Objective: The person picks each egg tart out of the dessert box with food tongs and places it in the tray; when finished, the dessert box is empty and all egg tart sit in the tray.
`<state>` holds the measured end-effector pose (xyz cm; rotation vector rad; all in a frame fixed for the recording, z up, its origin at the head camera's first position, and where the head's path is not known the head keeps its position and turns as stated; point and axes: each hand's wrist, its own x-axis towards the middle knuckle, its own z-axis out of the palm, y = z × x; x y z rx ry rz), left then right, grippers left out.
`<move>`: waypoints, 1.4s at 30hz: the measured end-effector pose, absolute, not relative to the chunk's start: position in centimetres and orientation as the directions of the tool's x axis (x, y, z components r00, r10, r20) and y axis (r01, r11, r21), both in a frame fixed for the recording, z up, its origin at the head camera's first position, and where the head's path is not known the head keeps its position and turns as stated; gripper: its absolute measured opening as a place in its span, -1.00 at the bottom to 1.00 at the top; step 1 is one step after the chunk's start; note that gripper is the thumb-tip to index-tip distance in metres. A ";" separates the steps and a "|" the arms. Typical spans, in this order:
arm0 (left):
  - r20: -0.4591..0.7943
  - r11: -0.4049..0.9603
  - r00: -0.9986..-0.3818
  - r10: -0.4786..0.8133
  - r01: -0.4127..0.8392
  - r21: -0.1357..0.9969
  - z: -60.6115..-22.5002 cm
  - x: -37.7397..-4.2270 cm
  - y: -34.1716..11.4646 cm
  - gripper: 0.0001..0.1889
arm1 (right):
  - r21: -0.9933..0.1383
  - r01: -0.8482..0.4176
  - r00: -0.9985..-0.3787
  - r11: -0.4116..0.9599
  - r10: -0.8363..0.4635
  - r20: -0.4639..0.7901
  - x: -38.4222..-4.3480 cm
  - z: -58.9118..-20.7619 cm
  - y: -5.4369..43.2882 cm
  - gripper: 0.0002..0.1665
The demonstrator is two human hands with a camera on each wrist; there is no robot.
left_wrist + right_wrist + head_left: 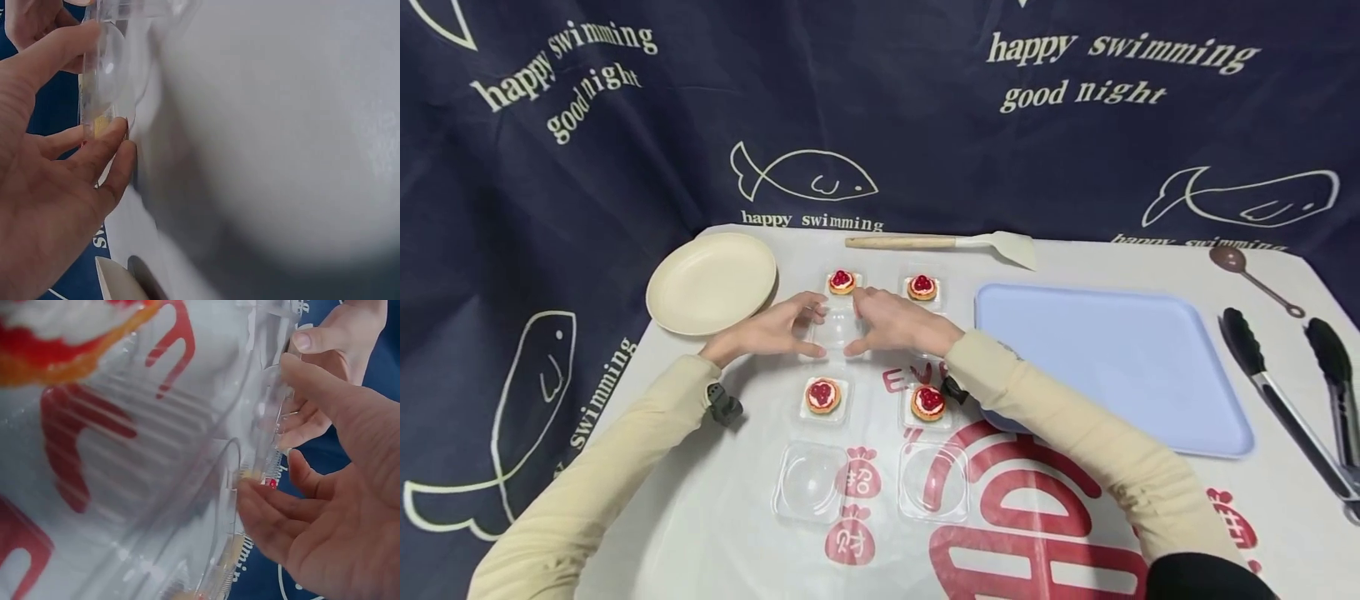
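Both hands are at the clear plastic lid (838, 330) in front of the back-left fruit tart (842, 282). My left hand (781, 327) holds the lid's left side, thumb at the near edge and fingers toward the far edge. On the other side my right hand (901, 323) holds it the same way, fingers close to the tart. The tart, topped with red fruit and cream, sits in a clear tray. In the right wrist view, thumb and fingertips (250, 494) meet the clear plastic edge.
More tarts in clear trays stand at back right (922, 288), front left (822, 397) and front right (928, 403). Nearer lie clear lids (811, 483). Around them are a cream plate (711, 283), a spatula (917, 242), a blue tray (1097, 367), a brown spoon (1230, 259) and tongs (1292, 417).
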<state>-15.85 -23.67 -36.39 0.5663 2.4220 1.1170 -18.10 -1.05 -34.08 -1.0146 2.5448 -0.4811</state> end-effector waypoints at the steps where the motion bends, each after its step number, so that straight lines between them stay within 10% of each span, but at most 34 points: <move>1: -0.197 0.595 -0.833 0.518 0.186 0.782 -36.4 -15.8 -23.7 -0.16 | -0.428 -0.587 -0.676 0.687 -0.707 -0.207 -18.1 -34.0 -1.0 -0.28; 13: -0.055 0.635 -0.889 0.455 0.280 0.720 -34.2 -13.9 -22.3 -0.28 | -0.500 -0.519 -0.737 0.693 -0.659 -0.148 -18.0 -30.5 2.7 -0.42; 26: -0.099 0.632 -0.767 0.635 0.441 0.637 -34.4 -9.2 -13.6 -0.28 | -0.587 -0.459 -0.820 0.667 -0.573 -0.010 -15.4 -31.1 11.9 -0.53; 42: -0.095 0.700 -0.823 0.560 0.408 0.586 -35.7 -7.7 -13.5 -0.36 | -0.585 -0.068 -0.977 0.808 0.064 0.202 -14.4 -33.3 30.4 -0.36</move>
